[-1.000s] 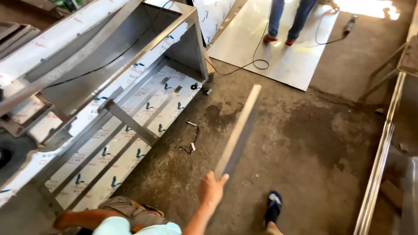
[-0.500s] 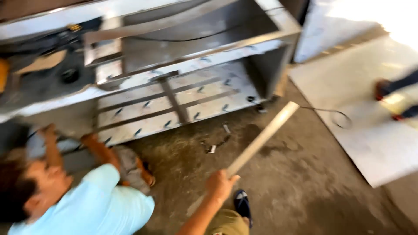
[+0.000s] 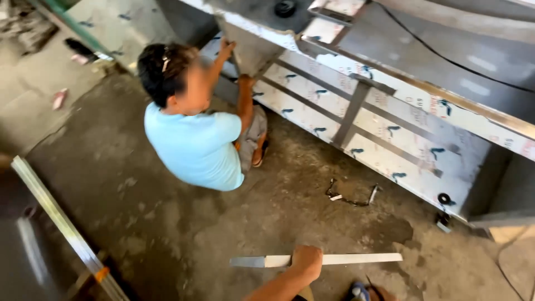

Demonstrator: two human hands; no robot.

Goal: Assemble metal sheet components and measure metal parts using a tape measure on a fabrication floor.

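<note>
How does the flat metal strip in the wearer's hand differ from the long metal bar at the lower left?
The flat strip is short and lies level, gripped mid-length by one hand; which hand is unclear. The long bar slants diagonally, runs out of frame and nobody holds it. The strip looks flat; the bar seems folded. Both are pale, shiny metal.

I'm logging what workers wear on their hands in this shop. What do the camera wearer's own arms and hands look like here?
Only one of the wearer's arms shows, rising from the bottom edge. The hand is bare: no glove, ring or tape visible. The forearm is bare too, with no sleeve, watch or wristband in view. Which hand it is cannot be told for sure; the other is out of frame.
</note>
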